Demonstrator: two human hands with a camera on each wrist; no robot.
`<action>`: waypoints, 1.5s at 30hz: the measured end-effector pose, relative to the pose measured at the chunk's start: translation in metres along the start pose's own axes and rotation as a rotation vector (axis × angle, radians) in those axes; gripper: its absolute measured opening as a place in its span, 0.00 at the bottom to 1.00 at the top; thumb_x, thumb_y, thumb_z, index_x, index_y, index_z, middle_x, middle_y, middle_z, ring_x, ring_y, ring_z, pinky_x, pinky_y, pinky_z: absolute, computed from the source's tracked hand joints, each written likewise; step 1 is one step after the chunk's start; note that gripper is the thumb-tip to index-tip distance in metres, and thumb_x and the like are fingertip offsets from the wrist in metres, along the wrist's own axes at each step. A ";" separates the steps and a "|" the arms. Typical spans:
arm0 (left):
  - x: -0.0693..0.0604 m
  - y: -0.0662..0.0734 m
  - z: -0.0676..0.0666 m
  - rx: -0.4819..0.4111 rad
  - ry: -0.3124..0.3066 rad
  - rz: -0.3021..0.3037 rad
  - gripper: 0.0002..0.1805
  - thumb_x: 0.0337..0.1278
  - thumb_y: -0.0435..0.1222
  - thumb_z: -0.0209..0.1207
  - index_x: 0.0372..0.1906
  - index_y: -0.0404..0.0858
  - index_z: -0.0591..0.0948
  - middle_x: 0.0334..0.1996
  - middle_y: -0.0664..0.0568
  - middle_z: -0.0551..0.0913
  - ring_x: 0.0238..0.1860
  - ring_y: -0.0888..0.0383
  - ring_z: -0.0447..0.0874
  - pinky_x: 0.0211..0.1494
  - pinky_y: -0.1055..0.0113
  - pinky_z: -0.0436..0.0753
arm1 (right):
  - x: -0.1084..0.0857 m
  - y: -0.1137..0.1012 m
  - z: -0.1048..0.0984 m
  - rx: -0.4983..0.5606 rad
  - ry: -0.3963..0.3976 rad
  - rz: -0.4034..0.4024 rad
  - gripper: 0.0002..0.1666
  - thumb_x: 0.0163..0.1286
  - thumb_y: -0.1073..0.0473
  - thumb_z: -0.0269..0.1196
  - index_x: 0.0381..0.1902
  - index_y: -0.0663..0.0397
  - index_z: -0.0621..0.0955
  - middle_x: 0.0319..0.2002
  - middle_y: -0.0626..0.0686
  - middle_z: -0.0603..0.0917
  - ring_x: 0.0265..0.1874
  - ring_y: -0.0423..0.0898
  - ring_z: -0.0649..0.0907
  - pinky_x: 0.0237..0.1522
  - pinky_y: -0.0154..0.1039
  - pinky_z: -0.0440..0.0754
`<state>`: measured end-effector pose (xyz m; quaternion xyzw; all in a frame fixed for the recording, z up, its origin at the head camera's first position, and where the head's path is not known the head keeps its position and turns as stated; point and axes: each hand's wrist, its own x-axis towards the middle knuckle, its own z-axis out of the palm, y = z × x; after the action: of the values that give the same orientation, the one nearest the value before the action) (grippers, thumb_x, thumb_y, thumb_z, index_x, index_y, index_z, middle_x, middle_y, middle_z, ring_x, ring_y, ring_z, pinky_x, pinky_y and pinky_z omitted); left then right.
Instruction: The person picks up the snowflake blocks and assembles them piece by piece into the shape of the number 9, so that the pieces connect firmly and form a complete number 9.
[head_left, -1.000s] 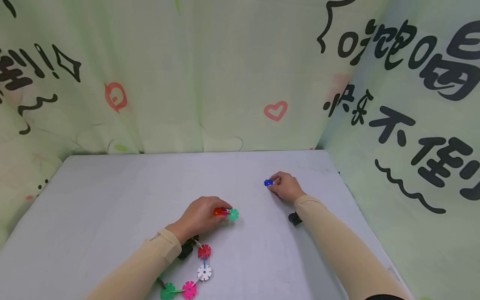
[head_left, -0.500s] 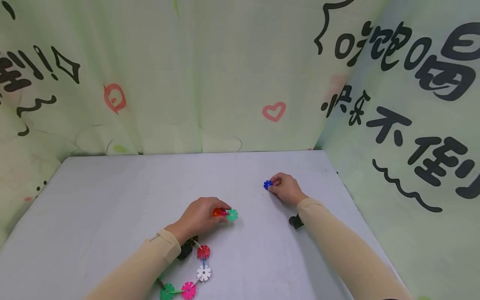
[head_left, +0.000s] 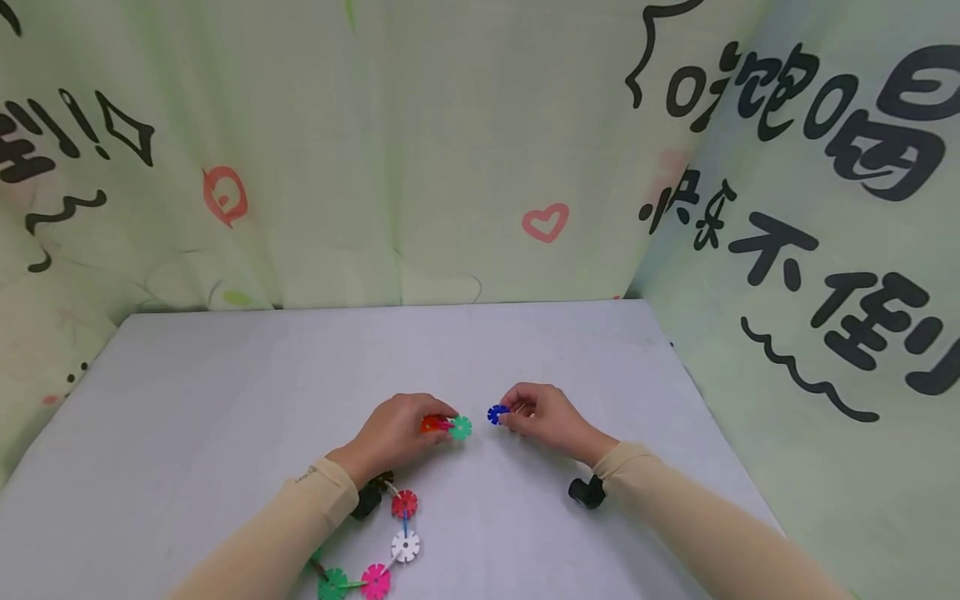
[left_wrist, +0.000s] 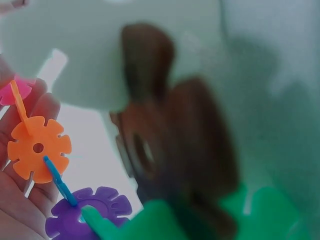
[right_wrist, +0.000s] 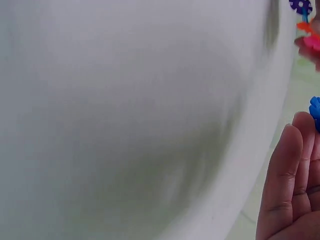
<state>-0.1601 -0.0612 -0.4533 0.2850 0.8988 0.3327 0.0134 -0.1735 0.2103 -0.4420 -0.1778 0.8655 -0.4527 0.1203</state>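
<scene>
My left hand grips one end of a chain of slotted plastic snowflake discs. At its fingertips are an orange-red disc, a pink piece and a mint-green disc that points right. Below the wrist the chain runs on along the table through a red disc, a white disc and a pink disc; the forearm hides part of it. My right hand pinches a single blue disc, a short gap right of the mint-green one. The left wrist view shows an orange disc joined towards a purple disc.
A white-covered table lies under both hands. Behind it hangs a pale green curtain, and another with black lettering stands at the right. A black wrist camera is strapped under the right wrist. Blurred brown discs block much of the left wrist view.
My right hand has come left and nearer with the blue disc, close to the mint-green disc. The left hand and its chain have stayed almost in place.
</scene>
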 end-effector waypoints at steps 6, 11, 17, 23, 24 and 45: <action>0.000 0.001 -0.001 0.000 -0.009 -0.019 0.15 0.56 0.37 0.71 0.49 0.46 0.88 0.45 0.57 0.86 0.45 0.58 0.82 0.53 0.60 0.80 | -0.006 -0.008 0.012 -0.058 -0.001 -0.088 0.05 0.65 0.64 0.69 0.36 0.49 0.83 0.30 0.42 0.84 0.31 0.44 0.82 0.31 0.35 0.79; -0.001 0.002 -0.002 -0.012 -0.004 -0.016 0.15 0.56 0.36 0.71 0.49 0.46 0.88 0.45 0.57 0.86 0.46 0.58 0.82 0.53 0.60 0.80 | -0.008 -0.009 0.018 -0.119 0.024 -0.144 0.06 0.64 0.63 0.70 0.35 0.47 0.83 0.30 0.39 0.83 0.30 0.40 0.81 0.30 0.35 0.79; -0.001 0.002 -0.002 -0.015 0.003 -0.008 0.15 0.56 0.37 0.71 0.49 0.45 0.87 0.45 0.57 0.86 0.46 0.57 0.82 0.53 0.60 0.80 | -0.011 -0.015 0.024 -0.238 0.087 -0.223 0.07 0.64 0.62 0.71 0.35 0.44 0.84 0.31 0.36 0.83 0.30 0.35 0.81 0.29 0.34 0.80; 0.000 0.002 -0.002 -0.020 0.008 0.011 0.14 0.55 0.36 0.72 0.48 0.44 0.88 0.43 0.57 0.86 0.44 0.58 0.82 0.51 0.60 0.80 | -0.012 -0.017 0.029 -0.338 0.139 -0.313 0.07 0.62 0.62 0.72 0.35 0.46 0.84 0.32 0.37 0.83 0.30 0.33 0.81 0.29 0.31 0.80; 0.001 0.002 -0.002 -0.017 0.009 0.015 0.14 0.55 0.36 0.72 0.48 0.44 0.88 0.43 0.57 0.86 0.44 0.58 0.82 0.51 0.60 0.81 | -0.012 -0.017 0.030 -0.338 0.142 -0.325 0.07 0.62 0.63 0.72 0.35 0.46 0.84 0.32 0.38 0.84 0.30 0.33 0.81 0.28 0.31 0.80; 0.003 0.006 -0.001 0.050 0.037 0.082 0.14 0.53 0.33 0.72 0.47 0.39 0.89 0.40 0.54 0.88 0.42 0.58 0.85 0.47 0.62 0.82 | -0.008 -0.019 0.034 -0.333 0.192 -0.448 0.09 0.56 0.70 0.75 0.30 0.55 0.85 0.29 0.46 0.85 0.25 0.32 0.81 0.28 0.27 0.80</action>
<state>-0.1603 -0.0568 -0.4484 0.3155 0.8945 0.3158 -0.0241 -0.1497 0.1784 -0.4457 -0.3381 0.8745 -0.3343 -0.0959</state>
